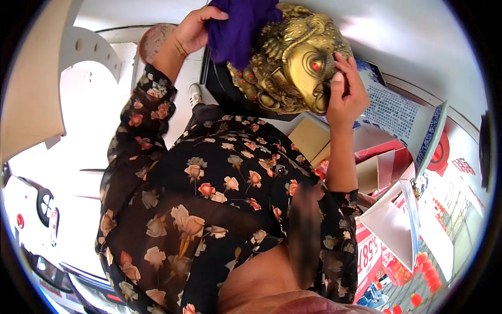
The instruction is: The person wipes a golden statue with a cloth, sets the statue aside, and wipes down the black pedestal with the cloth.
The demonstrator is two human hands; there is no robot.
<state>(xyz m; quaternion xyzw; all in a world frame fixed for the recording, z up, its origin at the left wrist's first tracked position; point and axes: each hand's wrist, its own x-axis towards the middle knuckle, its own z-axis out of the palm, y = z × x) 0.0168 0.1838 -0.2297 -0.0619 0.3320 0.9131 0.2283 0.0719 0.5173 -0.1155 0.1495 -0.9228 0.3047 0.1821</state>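
The person wore a black blouse (225,193) scattered with peach, cream and coral roses and muted leaves. Its fabric was sheer in places, notably along the left sleeve (137,123). Dark trousers (207,114) showed below the hem, and a pale shoe (195,96) carried darker stripes across its upper.

Just one cam here, worn on the head, aimed forward and steeply down. Super wide fisheye (dark corners and all), so the floral shirt (230,183) fills the middle up close, with the golden statue (300,68) farther out toward 12 o'clock.
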